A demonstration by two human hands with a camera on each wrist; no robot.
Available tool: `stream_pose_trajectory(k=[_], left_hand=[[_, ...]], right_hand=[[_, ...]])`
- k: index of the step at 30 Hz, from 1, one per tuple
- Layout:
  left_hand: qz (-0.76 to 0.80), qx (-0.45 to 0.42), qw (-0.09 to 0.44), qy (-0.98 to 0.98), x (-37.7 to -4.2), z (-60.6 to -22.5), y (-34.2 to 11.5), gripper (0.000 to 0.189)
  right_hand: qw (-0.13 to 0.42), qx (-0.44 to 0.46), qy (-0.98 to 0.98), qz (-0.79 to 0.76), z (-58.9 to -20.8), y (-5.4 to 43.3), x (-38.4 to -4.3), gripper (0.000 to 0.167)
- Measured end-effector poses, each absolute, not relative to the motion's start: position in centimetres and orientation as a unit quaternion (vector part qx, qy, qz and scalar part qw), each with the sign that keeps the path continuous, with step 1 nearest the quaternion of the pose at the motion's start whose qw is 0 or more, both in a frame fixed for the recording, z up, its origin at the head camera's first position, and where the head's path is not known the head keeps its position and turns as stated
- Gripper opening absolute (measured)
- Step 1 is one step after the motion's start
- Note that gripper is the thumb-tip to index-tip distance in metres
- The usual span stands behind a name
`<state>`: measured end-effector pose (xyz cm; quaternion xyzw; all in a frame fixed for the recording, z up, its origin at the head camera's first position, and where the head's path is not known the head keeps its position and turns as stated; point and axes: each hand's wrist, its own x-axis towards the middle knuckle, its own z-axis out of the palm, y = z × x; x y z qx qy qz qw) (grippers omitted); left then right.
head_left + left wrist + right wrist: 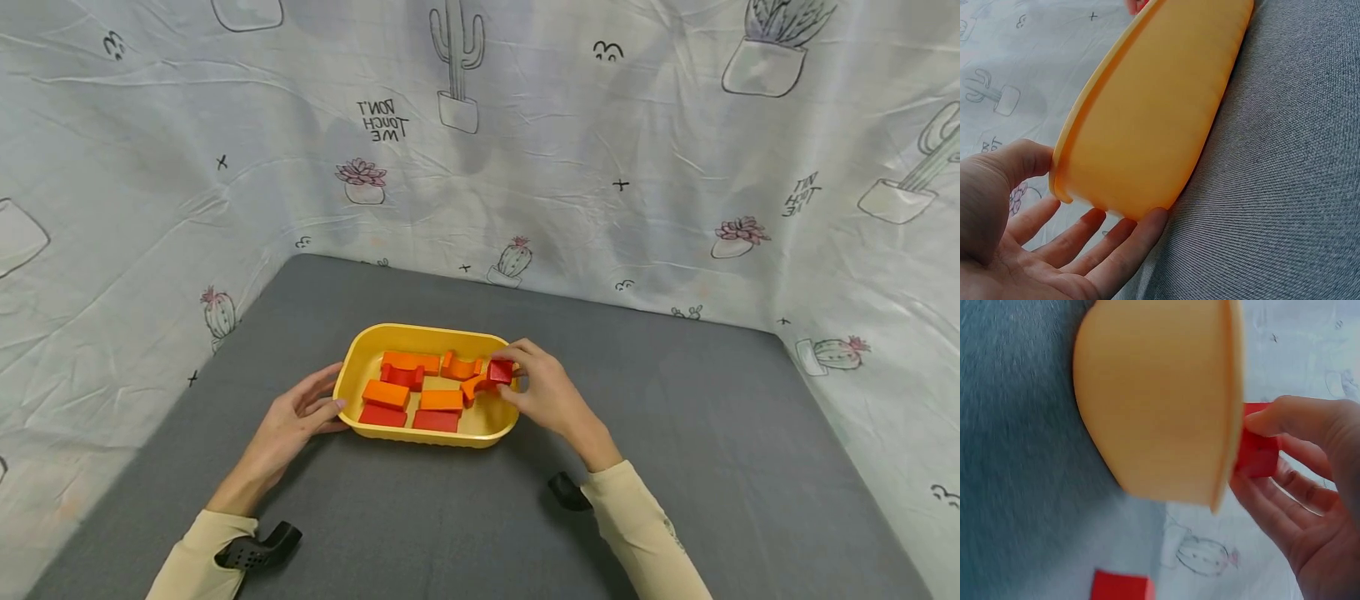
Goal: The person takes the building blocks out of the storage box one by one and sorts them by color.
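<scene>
A yellow plastic tub [427, 442] with rounded ends stands on the grey table, holding several red and orange toy blocks. At its left end my left hand [300, 417] holds the tub, thumb at the rim and fingertips against the outer wall, as the left wrist view shows. Over the right end, my right hand [551, 396] pinches a red block [500, 372] between thumb and fingers. In the right wrist view that red block [1259, 450] sits partly behind the tub's rim. An orange arch-shaped block [472, 387] lies just beside it inside the tub.
Inside the tub are orange rectangular blocks [386, 394], a red arch-shaped block [402, 377] and red blocks [436, 421]. Another red block [1121, 586] shows low in the right wrist view, outside the tub. A cactus-print cloth [555, 167] hangs behind the table.
</scene>
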<state>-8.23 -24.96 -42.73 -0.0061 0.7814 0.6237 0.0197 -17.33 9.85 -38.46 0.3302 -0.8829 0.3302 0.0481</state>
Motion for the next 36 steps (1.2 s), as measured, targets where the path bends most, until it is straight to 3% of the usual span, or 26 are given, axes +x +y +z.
stream_pose_trajectory(k=[10, 18, 28, 33, 36], left_hand=[[0.61, -0.008, 0.015, 0.792, -8.2, -42.6, -24.8, 0.064], [0.615, -0.013, 0.02, 0.789, -8.1, -42.6, -24.8, 0.064], [0.619, -0.019, 0.022, 0.785, -8.1, -42.8, -24.8, 0.064], [0.615, -0.021, 0.019, 0.788, -8.3, -42.8, -24.8, 0.064], [0.618, -0.02, 0.018, 0.786, -8.3, -42.8, -24.9, 0.063]], right_hand=[[0.08, 0.268, -0.887, 0.368, -37.7, 15.8, -18.0, 0.028], [0.057, 0.228, -0.917, 0.323, -39.4, 19.9, -18.4, 0.031], [0.0, 0.234, -0.932, 0.276, -42.1, 20.0, -18.6, 0.038], [0.011, 0.232, -0.934, 0.271, -41.2, 19.9, -18.3, 0.051], [0.038, 0.237, -0.929, 0.282, -39.7, 19.3, -18.0, 0.05]])
